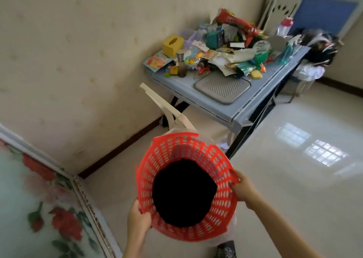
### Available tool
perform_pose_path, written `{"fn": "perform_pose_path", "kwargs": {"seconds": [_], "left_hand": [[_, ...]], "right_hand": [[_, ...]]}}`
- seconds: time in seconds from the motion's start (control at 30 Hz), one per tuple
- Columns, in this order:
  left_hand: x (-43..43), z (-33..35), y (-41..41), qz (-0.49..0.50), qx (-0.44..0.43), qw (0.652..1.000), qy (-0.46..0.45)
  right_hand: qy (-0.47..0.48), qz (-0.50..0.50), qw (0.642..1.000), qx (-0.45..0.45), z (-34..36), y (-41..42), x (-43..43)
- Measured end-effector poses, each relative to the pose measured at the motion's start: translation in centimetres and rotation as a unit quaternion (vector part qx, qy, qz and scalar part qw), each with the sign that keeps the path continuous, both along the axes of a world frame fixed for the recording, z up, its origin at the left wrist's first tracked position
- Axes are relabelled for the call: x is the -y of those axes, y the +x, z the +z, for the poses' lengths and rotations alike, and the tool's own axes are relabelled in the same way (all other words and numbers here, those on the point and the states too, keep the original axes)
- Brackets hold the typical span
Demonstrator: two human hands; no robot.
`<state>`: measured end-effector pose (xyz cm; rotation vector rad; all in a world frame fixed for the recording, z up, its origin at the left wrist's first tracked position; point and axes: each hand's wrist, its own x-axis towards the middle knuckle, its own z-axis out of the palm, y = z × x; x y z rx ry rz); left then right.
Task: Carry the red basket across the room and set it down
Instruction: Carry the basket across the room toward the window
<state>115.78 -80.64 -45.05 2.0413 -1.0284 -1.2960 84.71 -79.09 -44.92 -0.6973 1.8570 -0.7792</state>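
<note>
Red perforated basket (pixel 188 187), rim chipped, held up above the tiled floor (pixel 294 159) near the wall corner. Left hand (pixel 137 221) closed on the near-left rim; right hand (pixel 242 189) closed on the right rim beside a broken notch. Basket interior dark, its contents not discernible. Beyond its far rim, a white plastic chair (pixel 169 108). Farther on, a blue table (pixel 225 104) carrying a heap of packets along its far edge, a yellow tissue box (pixel 172 45) at its far-left corner and a grey mat (pixel 223 88) at its near edge.
</note>
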Motion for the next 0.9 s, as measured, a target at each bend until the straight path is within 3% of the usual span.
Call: {"fn": "perform_pose_path", "kwargs": {"seconds": [0.47,0.9], "left_hand": [[-1.1,0.6,-13.4,-0.183,-0.032,0.982,-0.033],[-4.6,2.0,-36.5,-0.325,-0.078,0.942,-0.028]], "right_hand": [[-0.004,-0.237,0.971,0.017,0.7,-11.0,-12.7],[-0.03,-0.378,0.923,0.059,1.6,-28.9,-24.3]]}}
